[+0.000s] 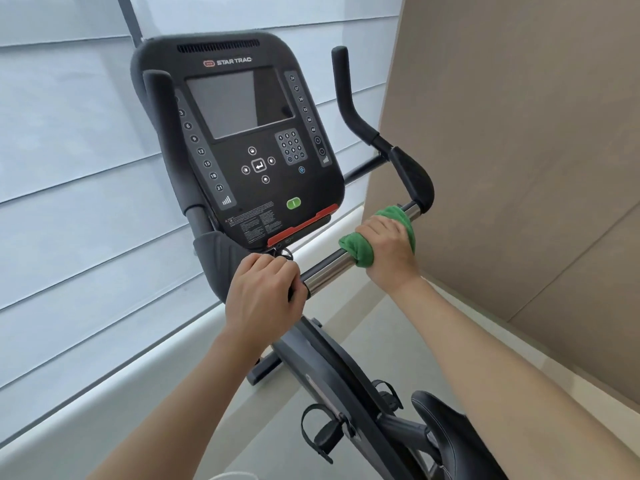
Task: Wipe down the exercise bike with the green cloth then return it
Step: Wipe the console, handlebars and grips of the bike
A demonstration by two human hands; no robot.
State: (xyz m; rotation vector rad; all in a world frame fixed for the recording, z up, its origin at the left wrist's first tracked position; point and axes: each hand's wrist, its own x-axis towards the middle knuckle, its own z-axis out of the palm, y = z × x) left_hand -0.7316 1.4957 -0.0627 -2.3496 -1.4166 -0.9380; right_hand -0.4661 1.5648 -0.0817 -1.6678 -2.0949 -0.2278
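The exercise bike fills the middle of the head view, with its black console (242,140) upright and a shiny chrome handlebar (329,268) running below it. My right hand (388,251) is wrapped around the right part of that bar, with the green cloth (360,252) bunched between palm and metal. My left hand (266,292) grips the handlebar bare near its centre, just under the console's red strip. Cloth shows on both sides of my right fingers.
A black padded grip (412,174) curves up beyond the cloth toward the right horn. The saddle (446,424) and strapped pedals (322,431) sit low right. White window blinds (69,202) stand to the left, a beige wall (519,133) close on the right.
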